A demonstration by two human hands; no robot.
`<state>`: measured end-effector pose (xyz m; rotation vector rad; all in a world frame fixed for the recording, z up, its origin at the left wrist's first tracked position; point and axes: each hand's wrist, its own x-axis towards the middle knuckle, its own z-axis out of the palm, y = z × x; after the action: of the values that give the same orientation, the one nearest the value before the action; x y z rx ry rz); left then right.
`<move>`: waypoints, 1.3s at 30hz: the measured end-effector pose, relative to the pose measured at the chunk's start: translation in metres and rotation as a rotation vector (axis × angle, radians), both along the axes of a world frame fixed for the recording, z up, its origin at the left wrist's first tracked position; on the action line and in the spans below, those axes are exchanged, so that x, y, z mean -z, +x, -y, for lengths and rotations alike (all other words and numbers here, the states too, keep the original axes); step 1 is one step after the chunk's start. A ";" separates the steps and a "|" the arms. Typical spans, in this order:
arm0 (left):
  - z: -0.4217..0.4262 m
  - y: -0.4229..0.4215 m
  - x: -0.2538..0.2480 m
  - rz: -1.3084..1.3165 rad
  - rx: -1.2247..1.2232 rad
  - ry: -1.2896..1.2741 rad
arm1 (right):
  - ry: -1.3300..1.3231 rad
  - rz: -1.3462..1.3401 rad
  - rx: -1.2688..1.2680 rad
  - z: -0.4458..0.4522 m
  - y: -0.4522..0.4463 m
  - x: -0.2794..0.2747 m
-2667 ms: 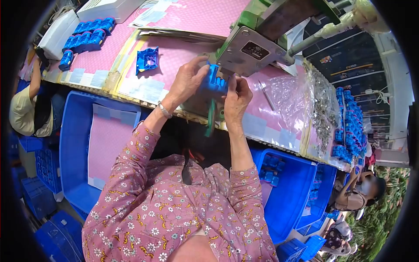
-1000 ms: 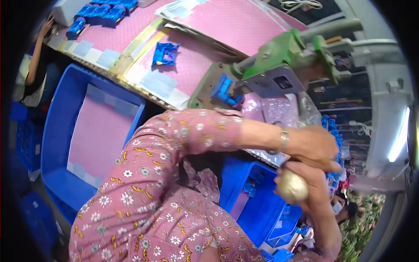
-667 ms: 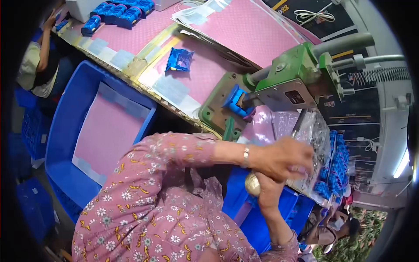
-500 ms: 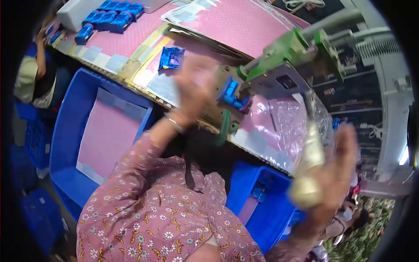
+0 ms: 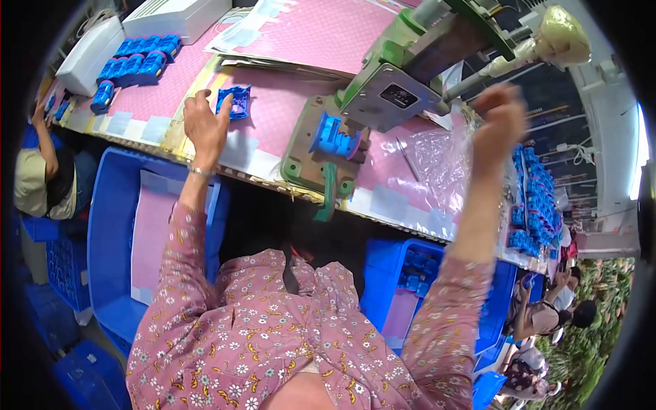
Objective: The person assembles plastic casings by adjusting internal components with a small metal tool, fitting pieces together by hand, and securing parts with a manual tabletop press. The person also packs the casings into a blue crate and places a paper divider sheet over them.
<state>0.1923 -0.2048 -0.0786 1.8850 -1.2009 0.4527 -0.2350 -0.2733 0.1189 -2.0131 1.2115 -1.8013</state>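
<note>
My left hand [image 5: 206,130] is at the left of the pink work surface, fingers apart, its thumb beside an open blue shell [image 5: 240,102]. On the base of the green press [image 5: 304,147] lies a blue part [image 5: 333,137] with a purple edge, and neither hand is on it. My right hand [image 5: 500,119] is raised at the right, below the press lever's wrapped knob [image 5: 564,37] and apart from it. Motion smears its fingers, so their pose is unclear. A green handle [image 5: 328,191] hangs at the front of the base.
Blue parts [image 5: 137,63] stand in rows at the back left, more [image 5: 536,198] at the far right. Clear plastic [image 5: 444,160] and a thin tool [image 5: 408,158] lie right of the press. Blue bins [image 5: 113,232] sit below the table. Other people [image 5: 37,178] work at both sides.
My right hand has come off the lever knob, and the lever has swung up. My left hand has moved left from beside the press base to the open blue shell. The view has turned.
</note>
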 end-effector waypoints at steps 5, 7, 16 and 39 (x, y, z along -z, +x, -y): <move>-0.006 -0.086 -0.009 -0.698 0.590 0.190 | 0.779 0.175 -0.025 -0.070 0.070 0.171; 0.013 -0.105 0.018 -0.663 0.685 0.339 | 0.583 -0.633 0.089 -0.073 0.103 0.200; 0.060 -0.108 0.054 -0.613 0.939 0.358 | 0.141 0.181 0.341 -0.050 0.154 0.224; -0.023 -0.134 -0.025 -1.140 0.492 0.154 | 0.653 0.620 -0.003 -0.107 0.134 0.200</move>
<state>0.0588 -0.1820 -0.0532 1.4607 -0.8208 -0.8996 -0.1014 -0.1660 -0.0807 -1.0036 1.3304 -1.5544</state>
